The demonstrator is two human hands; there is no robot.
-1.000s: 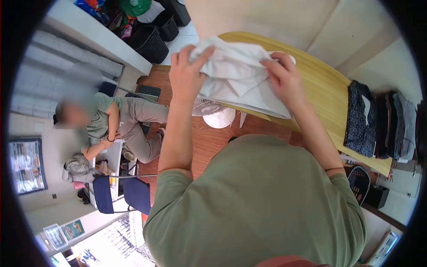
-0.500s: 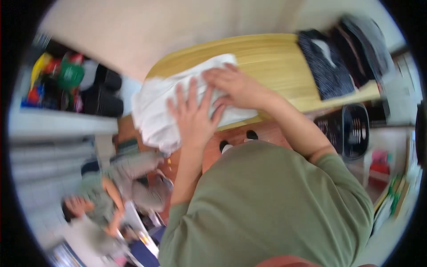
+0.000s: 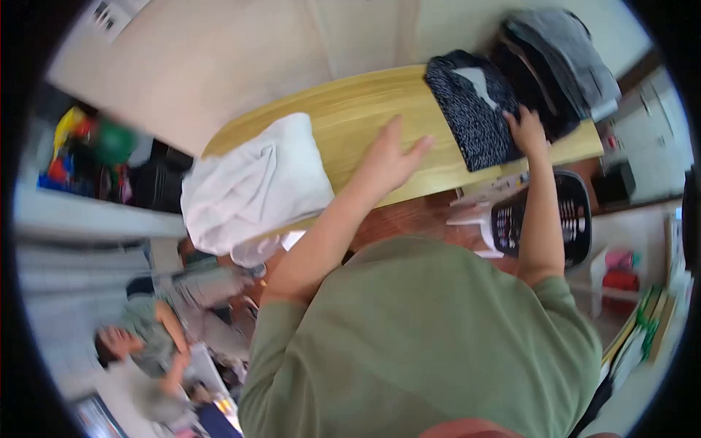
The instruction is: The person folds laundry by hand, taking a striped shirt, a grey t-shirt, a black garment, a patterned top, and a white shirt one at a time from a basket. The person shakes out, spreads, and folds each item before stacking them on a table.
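Note:
My left hand (image 3: 392, 159) hovers above the wooden table (image 3: 372, 98), open, thumb apart from the fingers and nothing in it. At the right edge of a folded dark patterned garment (image 3: 471, 109) with a white patch, my right hand (image 3: 529, 133) rests with its fingers apart, touching the cloth. A white garment (image 3: 255, 182), bunched and loosely folded, lies at the table's left end, away from both hands. Just beyond my right hand stands a stack of dark and grey folded clothes (image 3: 558, 62).
A black laundry basket (image 3: 577, 219) stands on the floor below the table's right side. Another person (image 3: 150, 332) sits at the lower left. Dark bins with colourful items (image 3: 109, 150) are on a shelf at the left.
Both hands have left the white garment and moved right. My right hand now touches the dark patterned garment; my left is over the table's middle. The view has shifted right.

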